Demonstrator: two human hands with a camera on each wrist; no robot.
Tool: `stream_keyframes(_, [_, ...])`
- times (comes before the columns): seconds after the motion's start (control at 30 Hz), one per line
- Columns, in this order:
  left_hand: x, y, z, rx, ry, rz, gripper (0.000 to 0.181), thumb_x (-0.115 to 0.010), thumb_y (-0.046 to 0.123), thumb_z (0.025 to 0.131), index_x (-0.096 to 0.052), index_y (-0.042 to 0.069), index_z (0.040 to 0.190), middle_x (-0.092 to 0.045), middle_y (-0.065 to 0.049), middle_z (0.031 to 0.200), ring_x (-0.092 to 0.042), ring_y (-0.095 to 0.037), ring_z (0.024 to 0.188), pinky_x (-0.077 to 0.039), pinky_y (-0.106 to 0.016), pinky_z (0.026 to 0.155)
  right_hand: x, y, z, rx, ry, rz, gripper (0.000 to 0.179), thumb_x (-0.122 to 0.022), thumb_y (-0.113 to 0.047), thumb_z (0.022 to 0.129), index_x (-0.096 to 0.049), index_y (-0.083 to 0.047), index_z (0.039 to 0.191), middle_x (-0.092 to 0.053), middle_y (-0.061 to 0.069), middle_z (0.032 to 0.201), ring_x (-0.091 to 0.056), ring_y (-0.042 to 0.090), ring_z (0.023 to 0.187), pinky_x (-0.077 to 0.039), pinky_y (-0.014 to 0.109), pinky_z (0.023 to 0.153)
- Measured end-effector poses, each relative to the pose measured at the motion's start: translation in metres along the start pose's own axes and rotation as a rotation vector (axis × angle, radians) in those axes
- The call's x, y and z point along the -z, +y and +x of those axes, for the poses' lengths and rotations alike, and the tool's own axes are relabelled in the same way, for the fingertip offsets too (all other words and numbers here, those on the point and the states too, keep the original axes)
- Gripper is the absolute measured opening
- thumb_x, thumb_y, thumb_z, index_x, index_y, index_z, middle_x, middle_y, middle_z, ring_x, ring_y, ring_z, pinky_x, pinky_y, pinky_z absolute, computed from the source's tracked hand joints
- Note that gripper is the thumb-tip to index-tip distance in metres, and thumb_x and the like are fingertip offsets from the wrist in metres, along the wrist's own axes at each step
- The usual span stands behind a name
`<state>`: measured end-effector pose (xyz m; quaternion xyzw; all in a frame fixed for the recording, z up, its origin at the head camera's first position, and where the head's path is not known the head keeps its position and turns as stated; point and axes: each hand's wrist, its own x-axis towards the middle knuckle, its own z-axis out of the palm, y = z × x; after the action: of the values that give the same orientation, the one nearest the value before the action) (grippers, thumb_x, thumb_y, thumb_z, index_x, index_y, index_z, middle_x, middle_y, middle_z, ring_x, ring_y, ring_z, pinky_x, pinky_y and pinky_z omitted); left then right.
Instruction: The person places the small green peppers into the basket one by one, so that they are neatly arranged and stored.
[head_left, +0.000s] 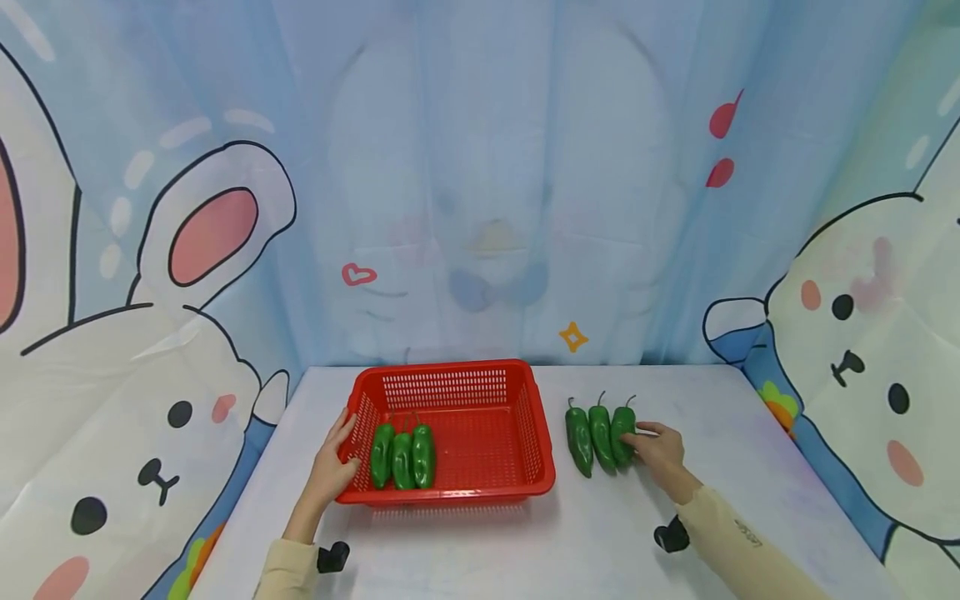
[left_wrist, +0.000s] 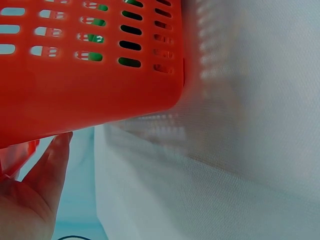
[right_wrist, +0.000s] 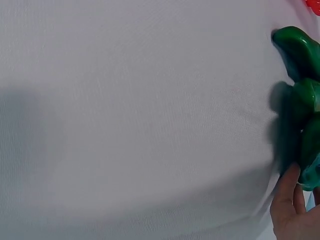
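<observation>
The rightmost pepper [head_left: 622,423], long axis near-to-far, stem far, is pinched by the right hand [head_left: 662,450], the basket [head_left: 480,446] touched by the spread left hand [head_left: 332,467].

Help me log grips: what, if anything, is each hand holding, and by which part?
The right hand pinches the rightmost green pepper around its middle. The left hand rests against the left side of the red basket; whether it grips cannot be told.

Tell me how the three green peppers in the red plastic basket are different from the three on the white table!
The basket peppers lie inside the red basket; the table peppers lie outside. No hand touches the basket peppers; the right hand holds the rightmost table pepper. Both groups are green with thin stems.
</observation>
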<state>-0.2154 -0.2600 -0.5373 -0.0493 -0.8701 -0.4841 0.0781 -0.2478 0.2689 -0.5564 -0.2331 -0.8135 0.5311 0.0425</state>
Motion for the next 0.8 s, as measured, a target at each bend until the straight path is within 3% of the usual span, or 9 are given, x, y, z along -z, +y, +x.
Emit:
stream_keyframes(0.4, [-0.002, 0.001, -0.002, 0.003, -0.006, -0.002, 0.077, -0.054, -0.012, 0.076, -0.035, -0.001, 0.151, -0.02, -0.016, 0.162, -0.022, -0.044, 0.145, -0.044, -0.057, 0.098, 0.006, 0.003, -0.003, -0.054, -0.013, 0.03, 0.055, -0.065, -0.009, 0.085, -0.049, 0.013, 0.132, -0.053, 0.038, 0.126, -0.061, 0.039, 0.104, -0.056, 0.035, 0.074])
stream_keyframes(0.67, [0.0, 0.002, -0.001, -0.002, -0.006, 0.012, 0.077, -0.053, -0.011, 0.077, -0.035, -0.001, 0.151, -0.019, -0.016, 0.162, -0.022, -0.044, 0.144, -0.045, -0.058, 0.097, 0.01, -0.003, -0.001, -0.063, -0.024, 0.144, 0.057, -0.065, -0.006, 0.086, -0.047, 0.013, 0.136, -0.053, 0.037, 0.128, -0.064, 0.019, 0.086, -0.057, 0.029, 0.068])
stream_keyframes(0.8, [0.0, 0.001, 0.0, 0.001, -0.009, 0.018, 0.077, -0.052, -0.011, 0.077, -0.034, 0.0, 0.151, -0.019, -0.015, 0.163, -0.022, -0.043, 0.145, -0.045, -0.057, 0.097, 0.015, -0.014, -0.005, -0.07, -0.035, 0.219, 0.057, -0.064, -0.004, 0.087, -0.044, 0.013, 0.138, -0.05, 0.038, 0.131, -0.064, 0.016, 0.086, -0.057, 0.038, 0.08])
